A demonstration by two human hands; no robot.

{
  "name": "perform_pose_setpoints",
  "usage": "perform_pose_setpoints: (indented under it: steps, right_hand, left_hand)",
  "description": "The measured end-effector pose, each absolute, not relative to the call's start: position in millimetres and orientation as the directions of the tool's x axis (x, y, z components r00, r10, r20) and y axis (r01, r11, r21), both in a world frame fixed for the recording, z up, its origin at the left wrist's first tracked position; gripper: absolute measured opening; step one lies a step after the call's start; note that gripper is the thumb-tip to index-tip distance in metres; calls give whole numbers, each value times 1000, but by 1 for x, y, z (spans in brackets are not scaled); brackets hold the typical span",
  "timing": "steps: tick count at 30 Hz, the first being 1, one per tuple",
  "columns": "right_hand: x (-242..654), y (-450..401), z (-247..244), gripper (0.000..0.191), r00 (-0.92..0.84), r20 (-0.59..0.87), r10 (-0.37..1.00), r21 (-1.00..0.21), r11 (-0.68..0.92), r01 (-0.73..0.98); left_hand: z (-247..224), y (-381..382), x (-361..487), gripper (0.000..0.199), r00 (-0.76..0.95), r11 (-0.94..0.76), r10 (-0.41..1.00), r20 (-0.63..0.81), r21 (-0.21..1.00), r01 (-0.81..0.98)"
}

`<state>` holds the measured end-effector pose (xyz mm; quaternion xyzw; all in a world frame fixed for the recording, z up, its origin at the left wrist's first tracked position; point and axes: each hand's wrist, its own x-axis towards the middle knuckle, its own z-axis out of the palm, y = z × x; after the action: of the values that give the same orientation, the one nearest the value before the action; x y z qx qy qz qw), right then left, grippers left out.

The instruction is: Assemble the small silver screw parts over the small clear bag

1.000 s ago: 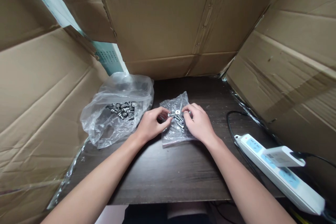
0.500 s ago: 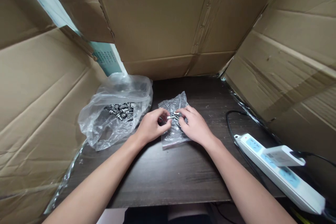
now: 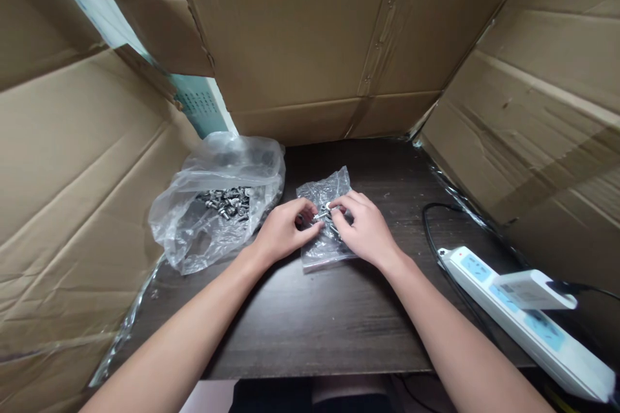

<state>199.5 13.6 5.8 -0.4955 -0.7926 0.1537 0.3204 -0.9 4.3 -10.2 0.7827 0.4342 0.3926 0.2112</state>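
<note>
Surface [image 3: 290, 335]: dark, wood-grained, walled around by cardboard [image 3: 290, 32]; power strip [image 3: 571, 361] well off to the right.
Loose bolts [image 3: 335, 230]: on the small bag [image 3: 314, 258], between both hands, with a pale washer [image 3: 328, 205] among them.
Small bag: flat, clear and crinkled, lying beneath the fingers.
Large bag [image 3: 213, 177]: open, left of the left hand, with piled bolts [image 3: 232, 203] inside.
Step in hand: seemingly handling small metal pieces at the fingertips, by judgement; exact action too small to tell.
Next move: likely to need a light, precise pinch and little drag on the slippery film.
Left hand [image 3: 281, 229]: palm turned inward, thumb nearer the body, fingers curled around a narrow gap.
Left grip: partly closed beside a bolt; cannot tell whether clamped on it.
Right hand [image 3: 365, 229]: reaching inward over the small bag, back of the hand upward, fingers bent.
Right grip: close by the washer and bolts; cannot tell whether apart, together or holding anything.
Forearms: angled in from the lower corners, converging at the small bag.
</note>
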Motion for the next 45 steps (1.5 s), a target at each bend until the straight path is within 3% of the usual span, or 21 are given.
perform_pose_setpoints:
  steps: [5, 13, 22, 28, 39, 42, 45]
  right_hand:
    - [195, 9, 7, 16, -391, 382, 837, -622, 546, 562]
    - [195, 10, 4, 12, -432, 333, 838, -649, 536, 540]
    - [194, 10, 2, 19, -460, 304, 835, -647, 535, 543]
    - [193, 10, 2, 27, -482, 281, 830, -646, 535, 544]
    - [193, 9, 3, 17, -436, 292, 851, -673, 507, 539]
    - [194, 10, 3, 18, -404, 305, 862, -683, 494, 538]
    - [195, 11, 4, 17, -388, 328, 861, -688, 499, 527]
  left_hand:
    - [-9, 3, 0, 13, 312, -569, 822, 477, 676, 468]
    - [-10, 2, 0, 11, 330, -613, 790, 517, 662, 431]
    - [-14, 3, -2, 15, 401, -728, 669, 625, 445, 521]
    - [-16, 3, -3, 10, 413, -721, 665, 622, 391, 572]
    - [-13, 3, -4, 21, 397, -715, 685, 611, 456, 531]
    - [-9, 1, -1, 32, 399, -699, 712, 578, 530, 479]
    - [-7, 0, 2, 27, 351, -645, 764, 541, 640, 418]
